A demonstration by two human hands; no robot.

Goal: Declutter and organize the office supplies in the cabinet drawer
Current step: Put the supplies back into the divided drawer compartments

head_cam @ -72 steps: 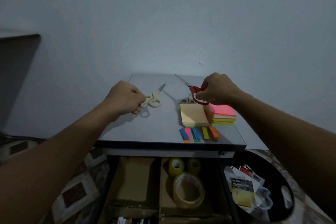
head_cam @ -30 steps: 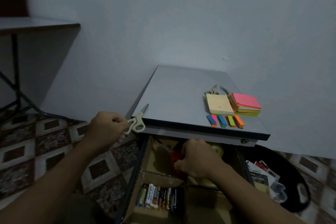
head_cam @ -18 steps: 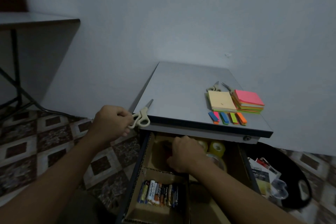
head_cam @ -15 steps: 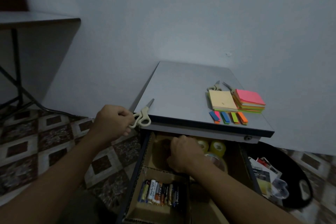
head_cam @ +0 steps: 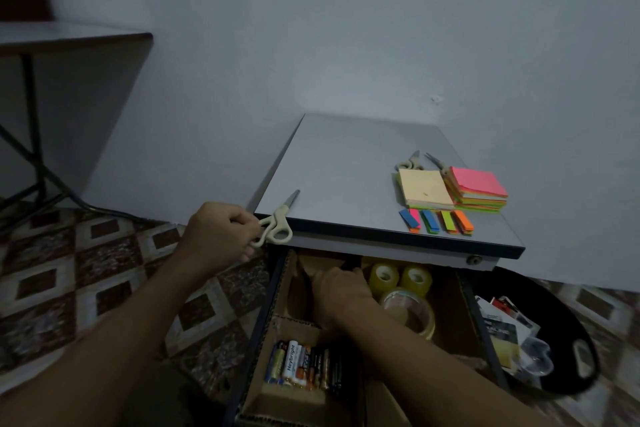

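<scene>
My left hand (head_cam: pixel 221 236) grips the handles of cream scissors (head_cam: pixel 278 224) at the front left corner of the grey cabinet top (head_cam: pixel 339 166), blades pointing away. My right hand (head_cam: pixel 341 295) reaches down into the back left cardboard compartment of the open drawer (head_cam: pixel 277 291). Its fingers are hidden, so what it holds cannot be made out. Several batteries (head_cam: pixel 304 366) lie in the front left compartment. Two small tape rolls (head_cam: pixel 398 277) and a large clear tape roll (head_cam: pixel 412 315) sit in the right one.
On the cabinet top lie a yellow sticky pad (head_cam: pixel 424 187), a pink-topped stack (head_cam: pixel 479 184), coloured page flags (head_cam: pixel 436 220) and two small scissors (head_cam: pixel 412 163) behind them. A black tray (head_cam: pixel 581 350) with packaging lies on the tiled floor, right. A table (head_cam: pixel 69 38) stands left.
Both hands came down from the cabinet top. My right hand carried red scissors into the drawer's back left compartment, where they are now out of sight. My left hand keeps the cream scissors.
</scene>
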